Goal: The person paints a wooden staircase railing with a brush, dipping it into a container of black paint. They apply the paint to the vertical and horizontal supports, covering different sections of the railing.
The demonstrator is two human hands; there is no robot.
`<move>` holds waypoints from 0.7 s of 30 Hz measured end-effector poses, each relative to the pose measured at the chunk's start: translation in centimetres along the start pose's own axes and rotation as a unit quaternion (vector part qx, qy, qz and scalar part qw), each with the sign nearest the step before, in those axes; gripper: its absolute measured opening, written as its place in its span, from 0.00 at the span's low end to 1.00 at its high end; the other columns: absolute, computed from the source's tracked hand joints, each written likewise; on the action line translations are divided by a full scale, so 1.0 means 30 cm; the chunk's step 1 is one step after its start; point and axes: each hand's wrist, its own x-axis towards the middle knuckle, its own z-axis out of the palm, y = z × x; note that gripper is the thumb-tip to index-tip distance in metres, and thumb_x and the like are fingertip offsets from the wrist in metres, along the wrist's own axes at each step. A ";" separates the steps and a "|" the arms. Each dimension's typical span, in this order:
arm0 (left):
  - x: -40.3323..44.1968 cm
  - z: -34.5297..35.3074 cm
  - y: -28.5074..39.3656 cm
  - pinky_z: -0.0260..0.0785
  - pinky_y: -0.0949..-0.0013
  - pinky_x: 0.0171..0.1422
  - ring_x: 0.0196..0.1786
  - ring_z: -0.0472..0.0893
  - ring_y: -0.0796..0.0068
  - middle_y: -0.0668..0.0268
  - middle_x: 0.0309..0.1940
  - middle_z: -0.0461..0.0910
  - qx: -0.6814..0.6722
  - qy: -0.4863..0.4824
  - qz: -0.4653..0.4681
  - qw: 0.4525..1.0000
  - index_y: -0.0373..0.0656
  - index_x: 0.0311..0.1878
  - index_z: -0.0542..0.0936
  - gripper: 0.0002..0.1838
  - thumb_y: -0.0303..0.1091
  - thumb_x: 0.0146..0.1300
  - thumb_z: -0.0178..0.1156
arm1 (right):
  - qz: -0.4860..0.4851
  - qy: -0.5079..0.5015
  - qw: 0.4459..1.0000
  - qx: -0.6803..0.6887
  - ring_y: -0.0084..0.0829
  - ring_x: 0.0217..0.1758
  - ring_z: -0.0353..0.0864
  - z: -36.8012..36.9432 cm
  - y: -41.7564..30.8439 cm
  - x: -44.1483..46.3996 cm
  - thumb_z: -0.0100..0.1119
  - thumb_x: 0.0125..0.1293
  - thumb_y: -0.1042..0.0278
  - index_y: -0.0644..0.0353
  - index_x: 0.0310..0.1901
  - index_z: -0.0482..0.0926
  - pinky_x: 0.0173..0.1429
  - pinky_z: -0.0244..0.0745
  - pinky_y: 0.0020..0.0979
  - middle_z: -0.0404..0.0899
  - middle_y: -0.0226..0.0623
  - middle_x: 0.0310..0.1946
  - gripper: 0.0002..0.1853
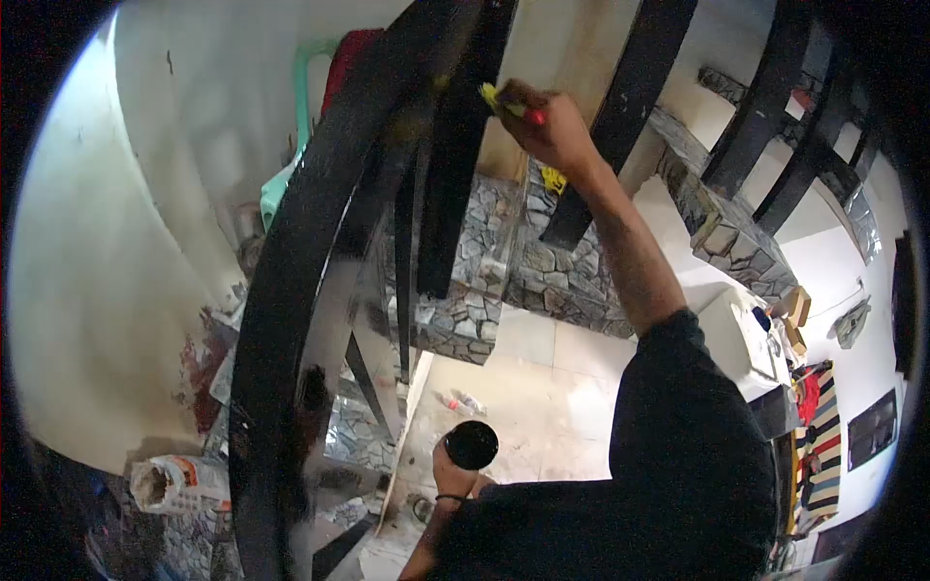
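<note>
My right hand (550, 126) is raised at the top centre, its fingers wrapped round a brush (492, 97) with yellowish bristles and a red part showing. The bristles are close to the edge of a black upright bar (460, 165); whether they touch it I cannot tell. Low in the view, my left hand (455, 476) holds a round container (472, 445) whose inside looks black. A dark band circles the left wrist. A thick black curved rail (266, 320) runs up the left side.
Further black bars (644, 73) slant across the upper right. Stone-faced ledges (484, 228) stand behind them. A green plastic chair (279, 189) is at upper left, a white sack (189, 484) at lower left. A white appliance (741, 339) stands on the right, above the tiled floor (542, 378).
</note>
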 end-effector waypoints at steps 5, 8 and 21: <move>0.002 0.018 -0.098 0.69 0.55 0.61 0.54 0.76 0.46 0.49 0.49 0.77 0.009 -0.006 0.054 0.998 0.36 0.55 0.74 0.33 0.39 0.47 0.72 | -0.011 0.103 0.981 0.164 0.31 0.27 0.77 -0.081 -0.186 -0.260 0.64 0.58 0.75 0.61 0.38 0.76 0.34 0.72 0.33 0.76 0.40 0.26 0.07; 0.033 -0.003 -0.068 0.69 0.57 0.61 0.56 0.77 0.50 0.51 0.52 0.77 -0.029 -0.007 0.040 0.999 0.38 0.56 0.74 0.34 0.41 0.46 0.74 | -0.030 0.087 0.986 0.140 0.27 0.28 0.77 -0.031 -0.213 -0.442 0.65 0.58 0.73 0.63 0.40 0.78 0.33 0.71 0.30 0.77 0.41 0.26 0.09; 0.042 -0.166 -0.031 0.70 0.57 0.63 0.58 0.78 0.56 0.54 0.55 0.79 0.089 -0.070 0.103 0.988 0.39 0.60 0.73 0.40 0.44 0.44 0.77 | 0.253 0.211 0.778 0.535 0.27 0.36 0.84 0.084 -0.130 -0.917 0.61 0.67 0.59 0.68 0.49 0.81 0.37 0.82 0.28 0.83 0.42 0.42 0.18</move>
